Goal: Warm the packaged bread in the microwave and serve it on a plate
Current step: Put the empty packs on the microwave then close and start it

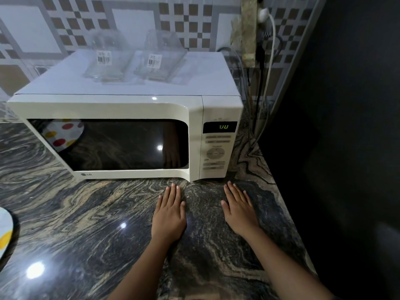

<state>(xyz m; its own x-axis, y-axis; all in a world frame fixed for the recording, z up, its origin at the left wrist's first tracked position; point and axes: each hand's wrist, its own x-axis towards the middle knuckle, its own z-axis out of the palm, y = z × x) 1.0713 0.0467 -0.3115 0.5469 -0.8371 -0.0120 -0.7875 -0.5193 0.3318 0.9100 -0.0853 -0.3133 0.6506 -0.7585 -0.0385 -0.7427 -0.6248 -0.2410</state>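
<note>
Hands lie flat and empty on the surface [86, 224], left hand [169, 215] and right hand [239, 211], fingers straight, just in front of the closed microwave [121, 109]. Clear packs [104, 61] sit on its top; I cannot tell whether bread is inside them. I judge loading is not yet begun. Next I must open the door, then lift a pack down. The plate [6, 226] sits far left.

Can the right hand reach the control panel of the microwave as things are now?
Probably yes. The right hand lies flat and empty on the counter, just in front of the control panel, and nothing stands between them.
</note>
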